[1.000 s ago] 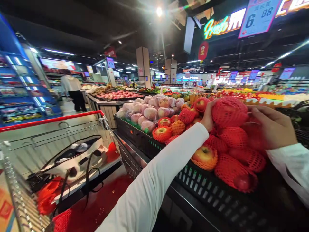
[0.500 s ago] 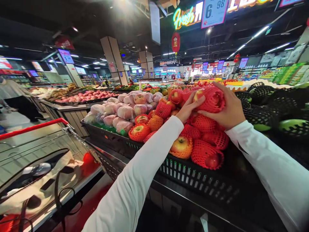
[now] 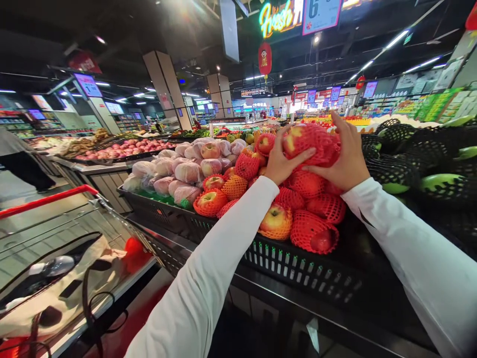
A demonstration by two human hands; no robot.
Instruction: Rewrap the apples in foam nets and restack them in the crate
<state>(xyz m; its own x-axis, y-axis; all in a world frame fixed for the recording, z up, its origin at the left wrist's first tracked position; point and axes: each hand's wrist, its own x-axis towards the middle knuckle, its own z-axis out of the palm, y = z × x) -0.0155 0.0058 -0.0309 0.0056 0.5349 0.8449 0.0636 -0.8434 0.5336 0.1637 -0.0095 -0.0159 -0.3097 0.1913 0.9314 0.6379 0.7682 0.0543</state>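
An apple in a red foam net [image 3: 307, 141] is held up between my two hands, just over the pile. My left hand [image 3: 282, 160] grips its left side, the thumb stretched across the front. On the other side my right hand [image 3: 349, 158] curves around it, thumb low and fingers pointing up. The apple's yellow-red skin shows through the netting at the upper left. Below lie several more netted apples [image 3: 276, 221] in a black slotted crate [image 3: 283, 256]. Parts of my fingers are hidden behind the held apple.
Fruit wrapped in clear film [image 3: 188, 171] fills the crate's left part. Green produce in black foam nets [image 3: 447, 181] lies at the right. A shopping cart [image 3: 48, 199] with a cloth bag [image 3: 85, 273] stands at the left, and a person [image 3: 24, 159] is beyond it.
My left hand has shifted further around the apple's left side. The apple has turned a little, showing more of its yellow-red skin. The camera view has shifted slightly.
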